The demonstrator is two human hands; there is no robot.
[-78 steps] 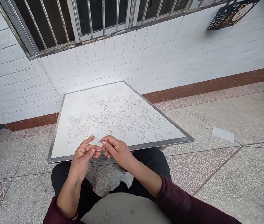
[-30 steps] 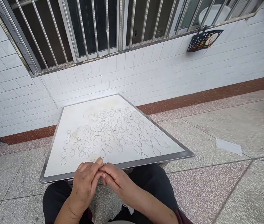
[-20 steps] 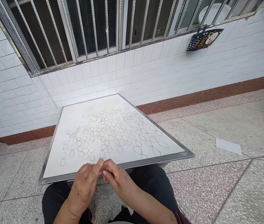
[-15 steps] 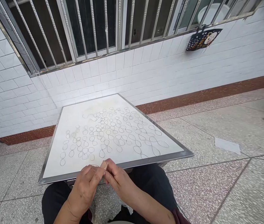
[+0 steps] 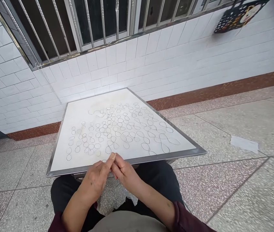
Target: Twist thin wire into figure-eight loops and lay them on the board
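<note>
White steel-rimmed tabletop covered in rows of thin, dark figure-eight loops

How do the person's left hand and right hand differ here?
The left hand has its index finger held straight, pointing toward the metal-edged white board, while the right hand has its fingers curled inward. The left hand is also the more open of the two. Both are bare and close together at the board's near edge.
</note>
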